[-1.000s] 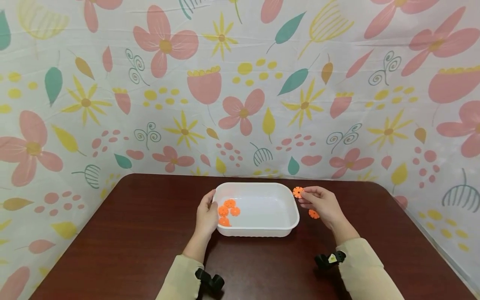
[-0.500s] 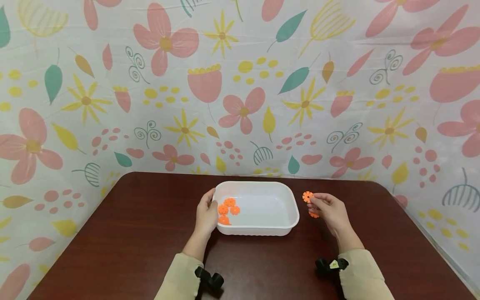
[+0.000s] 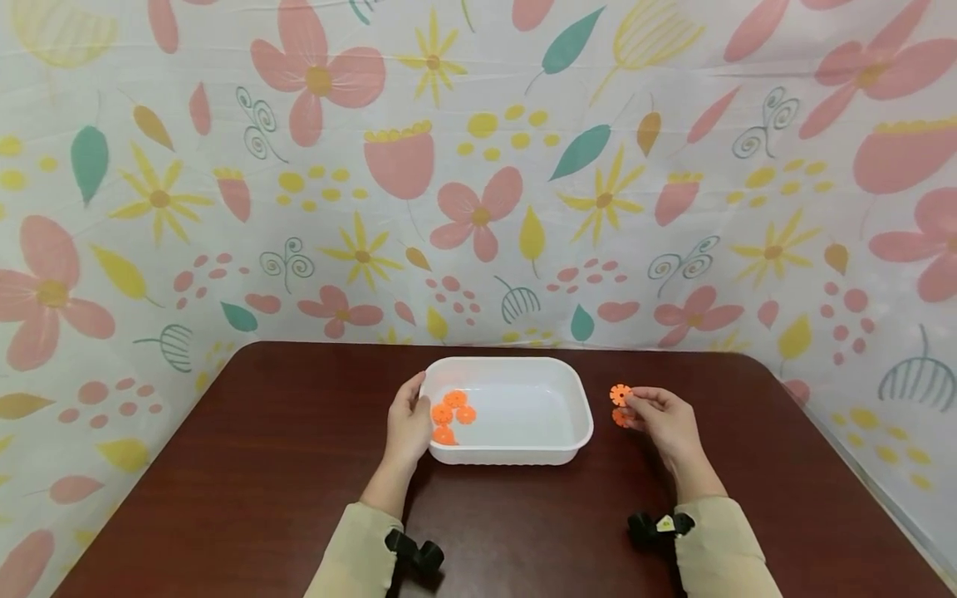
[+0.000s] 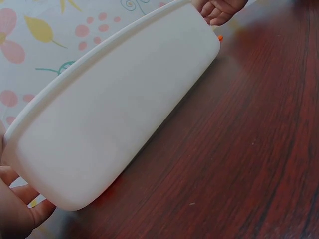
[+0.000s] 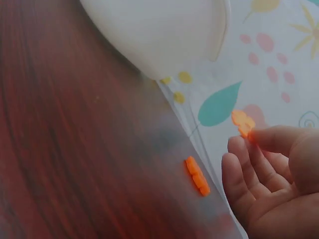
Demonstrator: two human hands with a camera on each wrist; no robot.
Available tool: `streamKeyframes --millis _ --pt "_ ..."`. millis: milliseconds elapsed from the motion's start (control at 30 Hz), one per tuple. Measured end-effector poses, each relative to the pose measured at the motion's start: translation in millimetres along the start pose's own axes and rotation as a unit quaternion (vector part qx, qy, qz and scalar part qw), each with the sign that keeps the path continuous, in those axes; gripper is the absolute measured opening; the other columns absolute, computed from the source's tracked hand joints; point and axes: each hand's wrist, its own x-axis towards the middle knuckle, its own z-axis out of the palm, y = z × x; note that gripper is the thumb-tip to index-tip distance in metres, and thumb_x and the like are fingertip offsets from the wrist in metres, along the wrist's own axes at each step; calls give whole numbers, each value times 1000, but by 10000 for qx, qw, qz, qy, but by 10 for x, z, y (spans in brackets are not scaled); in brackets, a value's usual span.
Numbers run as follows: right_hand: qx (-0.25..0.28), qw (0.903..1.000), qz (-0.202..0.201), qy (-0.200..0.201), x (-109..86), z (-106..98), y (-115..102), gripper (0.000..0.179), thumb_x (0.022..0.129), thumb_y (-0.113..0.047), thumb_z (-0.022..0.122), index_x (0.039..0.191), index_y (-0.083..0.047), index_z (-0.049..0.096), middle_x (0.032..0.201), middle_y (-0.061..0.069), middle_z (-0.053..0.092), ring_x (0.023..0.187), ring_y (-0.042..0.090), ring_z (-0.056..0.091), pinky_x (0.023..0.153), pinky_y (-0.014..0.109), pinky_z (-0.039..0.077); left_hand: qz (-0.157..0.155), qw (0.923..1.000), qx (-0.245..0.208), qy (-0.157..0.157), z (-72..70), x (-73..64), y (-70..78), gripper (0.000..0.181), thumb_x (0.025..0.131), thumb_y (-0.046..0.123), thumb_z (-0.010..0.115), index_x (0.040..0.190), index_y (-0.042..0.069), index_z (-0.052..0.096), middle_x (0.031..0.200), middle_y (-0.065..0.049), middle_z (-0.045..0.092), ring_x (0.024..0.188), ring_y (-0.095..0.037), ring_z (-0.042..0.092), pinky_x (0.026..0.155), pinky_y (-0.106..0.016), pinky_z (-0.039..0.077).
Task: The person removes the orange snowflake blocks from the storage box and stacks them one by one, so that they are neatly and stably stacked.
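A white plastic tub (image 3: 516,457) stands on the table, several orange notched plastic discs (image 3: 455,400) gathered at its left end. My left hand (image 3: 407,428) grips that end at the rim; in the left wrist view, fingers (image 4: 40,211) reach round the tub's side wall (image 4: 114,109). Right of the tub, my right hand (image 3: 670,425) pinches another orange disc (image 3: 620,394) between thumb and fingertips, and it stands out beyond them in the right wrist view. Just below, a second orange disc (image 5: 197,177) lies on the table, partly overlapped by my right fingers in the head view.
The dark brown wooden table (image 3: 247,498) carries the tub near its back edge. Behind it hangs a white cloth (image 3: 478,208) printed with flowers and leaves. Each sleeve has a black wrist camera (image 3: 414,554) strapped to it.
My right hand has moved right, away from the tub's rim, and slightly lower, with the disc still pinched. My left hand keeps its grip on the tub.
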Motion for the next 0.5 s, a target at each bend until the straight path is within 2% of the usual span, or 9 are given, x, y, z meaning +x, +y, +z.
streamKeyframes --millis 333,500 --pt "-509 9974 337 377 40 -76 62 40 90 -22 65 119 5 56 74 -14 66 71 3 65 62 23 55 18 10000 -24 -46 -3 8 15 43 98 11 39 141 10 43 147 -12 40 135 -28 37 111 -47 31" --pt "-424 9973 399 440 41 -93 120 36 89 -20 65 116 4 60 75 -12 66 71 3 65 62 22 56 -2 10000 -43 -25 4 -2 2 43 98 11 39 141 10 43 147 -10 41 134 -27 39 111 -46 32"
